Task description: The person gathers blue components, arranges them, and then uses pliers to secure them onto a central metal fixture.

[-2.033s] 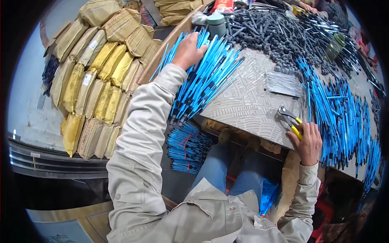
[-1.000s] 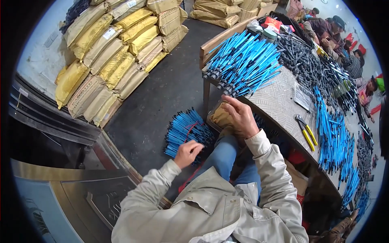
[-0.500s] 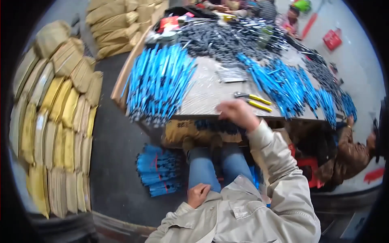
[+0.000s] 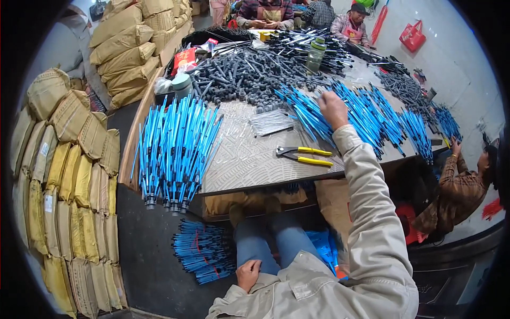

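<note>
Now that the R hand (image 4: 333, 110) is brought to the blue rods (image 4: 366, 121), work's shifted there, its grip can't be told, & the L hand (image 4: 248, 274) is rested, curled closed, by the lap (image 4: 259, 249).

Pale beige jacket (image 4: 324, 295), long-sleeved, creased; stitched flap pocket (image 4: 303, 288) on the jacket's front; left hand (image 4: 247, 274) and right hand (image 4: 334, 110), both bare, beyond the jacket's cuffs (image 4: 348, 138); blue jeans (image 4: 256, 242) and brownish shoes (image 4: 236, 213) below the jacket.

On the patterned table (image 4: 239, 173): blue rods (image 4: 178, 143), dark grey parts (image 4: 239, 74), yellow-handled pliers (image 4: 314, 151).
</note>
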{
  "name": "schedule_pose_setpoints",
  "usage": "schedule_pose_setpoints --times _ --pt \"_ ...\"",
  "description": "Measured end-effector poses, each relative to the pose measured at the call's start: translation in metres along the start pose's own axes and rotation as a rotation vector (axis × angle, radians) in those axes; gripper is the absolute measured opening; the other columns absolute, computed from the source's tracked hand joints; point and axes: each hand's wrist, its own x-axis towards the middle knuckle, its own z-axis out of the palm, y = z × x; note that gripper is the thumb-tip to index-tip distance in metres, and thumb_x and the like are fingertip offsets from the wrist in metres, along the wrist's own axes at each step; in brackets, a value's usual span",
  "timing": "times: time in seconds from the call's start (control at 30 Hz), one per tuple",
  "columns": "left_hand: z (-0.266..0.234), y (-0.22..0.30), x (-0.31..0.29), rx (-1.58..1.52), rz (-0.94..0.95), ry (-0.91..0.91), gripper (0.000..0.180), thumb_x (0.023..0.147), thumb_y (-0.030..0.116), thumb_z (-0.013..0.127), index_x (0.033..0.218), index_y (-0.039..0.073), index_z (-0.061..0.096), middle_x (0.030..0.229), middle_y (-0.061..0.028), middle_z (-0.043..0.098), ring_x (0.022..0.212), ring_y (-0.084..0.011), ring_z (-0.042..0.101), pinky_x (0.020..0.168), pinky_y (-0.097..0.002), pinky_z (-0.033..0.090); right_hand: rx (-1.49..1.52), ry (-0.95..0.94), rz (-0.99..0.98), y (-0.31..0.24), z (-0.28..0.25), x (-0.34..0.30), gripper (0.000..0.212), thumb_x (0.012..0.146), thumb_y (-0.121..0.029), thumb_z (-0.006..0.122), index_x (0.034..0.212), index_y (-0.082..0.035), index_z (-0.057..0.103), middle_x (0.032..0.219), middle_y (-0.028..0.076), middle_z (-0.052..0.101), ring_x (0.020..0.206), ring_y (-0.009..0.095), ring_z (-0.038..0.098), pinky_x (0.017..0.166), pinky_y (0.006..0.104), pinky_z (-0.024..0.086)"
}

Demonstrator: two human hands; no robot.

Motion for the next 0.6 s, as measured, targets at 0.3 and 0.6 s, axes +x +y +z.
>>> schedule_pose_setpoints --times 0.3,0.6 --pt "0.018 0.002 0.013 0.132 -0.067 0.028 0.017 0.083 0.022 0.061 0.082 0.007 0.068 0.069 -0.0105 0.064 0.062 -0.0282 0.062 0.056 -0.0355 0.047 0.629 -0.538 0.223 0.061 -0.027 -0.006 0.030 0.082 -0.033 0.063 0.089 -0.004 0.066 0.075 0.012 0.064 0.069 0.020 0.063 0.059 0.0322 0.048" --pt "0.031 0.016 0.019 0.321 -0.049 -0.055 0.020 0.084 0.027 0.061 0.083 0.009 0.069 0.067 -0.0092 0.064 0.061 -0.0262 0.062 0.056 -0.0353 0.047 0.021 -0.535 0.001 0.060 -0.026 -0.031 0.036 0.083 -0.038 0.054 0.077 -0.005 0.067 0.084 0.017 0.066 0.081 0.035 0.064 0.067 0.0467 0.049"
